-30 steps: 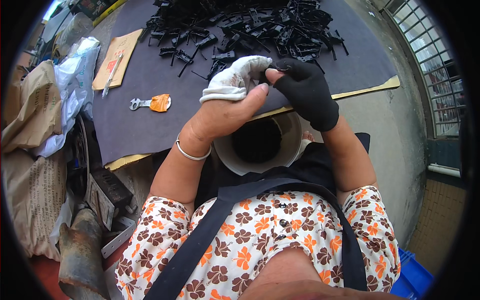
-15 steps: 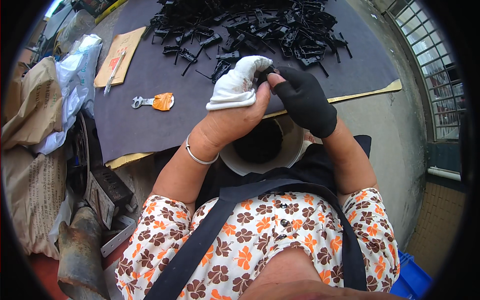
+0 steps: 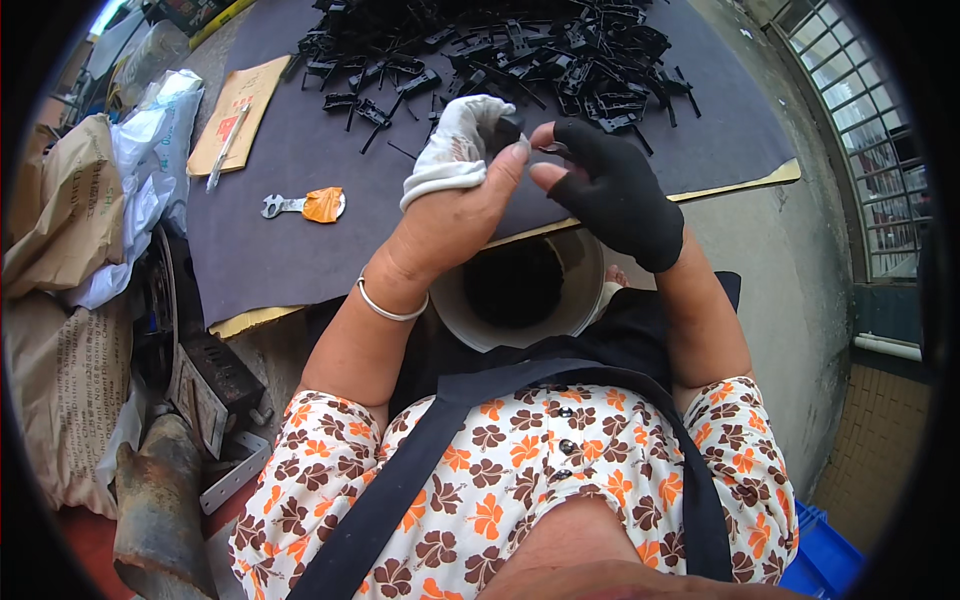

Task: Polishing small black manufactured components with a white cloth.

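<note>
The left hand (image 3: 460,165) of the person wears a white cloth glove, which covers the fingers and leaves the thumb bare. Its fingers are bent and closed around a small black plastic part (image 3: 510,127), which shows between the glove and the thumb tip. This part is held above the near side of the table (image 3: 270,265), which has a dark grey cover.

The right hand (image 3: 620,195), in a black fingerless glove, is just beside, to the right of the part. Its bare thumb and forefinger tips stand apart, with a small gap. A thin dark object (image 3: 553,149) shows between them; it is too small to tell what it is, or whether the fingers grip it.

Beyond both hands, a large loose heap of black plastic pieces (image 3: 500,50) lies on the far side of the table. On the left of the table there is a silver metal spanner (image 3: 285,206) with orange wrapping on its handle, and farther away a brown paper envelope (image 3: 250,105) with a pale pen (image 3: 231,143) lying on it. Below the near edge of the table stands a round light-grey bucket (image 3: 588,295), dark inside.
</note>
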